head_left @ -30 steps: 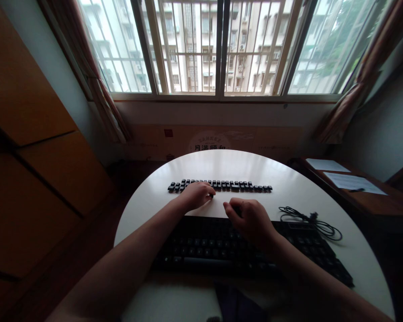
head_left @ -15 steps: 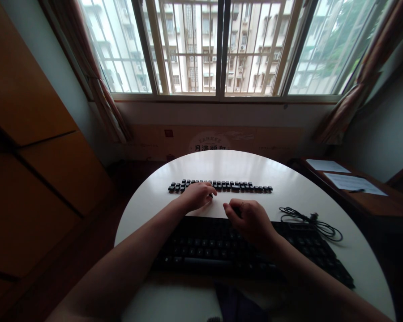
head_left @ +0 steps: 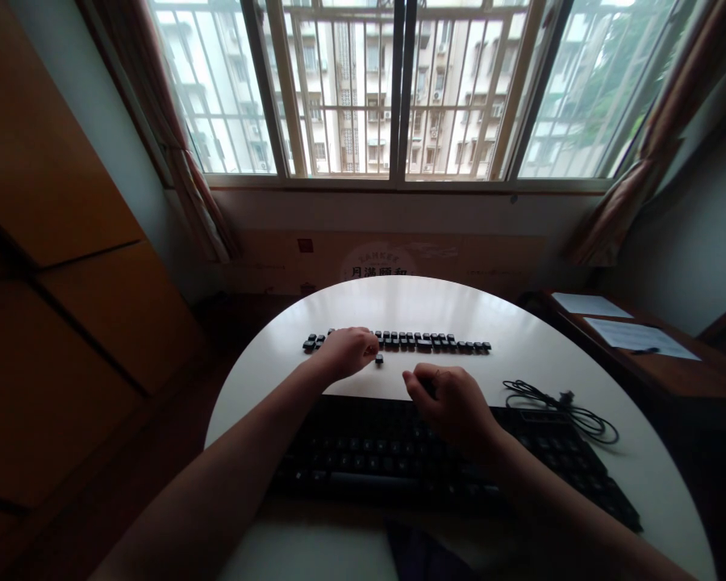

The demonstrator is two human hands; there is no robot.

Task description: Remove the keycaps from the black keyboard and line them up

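Note:
My left hand [head_left: 346,352] rests knuckles-up on the round white table [head_left: 520,339], covering part of a long row of loose black keycaps [head_left: 436,341]. Its fingers are bent and loosely apart, and I see nothing in them. A single black keycap [head_left: 378,359] lies on the table just off its fingertips. My right hand [head_left: 453,403] hovers over the top edge of the black keyboard [head_left: 363,452], fingers curled and thumb pinched against them on something small and dark that I cannot make out.
A coiled black cable [head_left: 557,402] lies on the table right of the keyboard. A dark side table with sheets of paper [head_left: 635,335] and a pen stands at the right. Wooden cabinets [head_left: 66,242] line the left, and a barred window [head_left: 399,89] is ahead.
My left hand has drawn back a little to the left, and a single keycap now lies on the table by its fingertips. My right hand has hardly moved.

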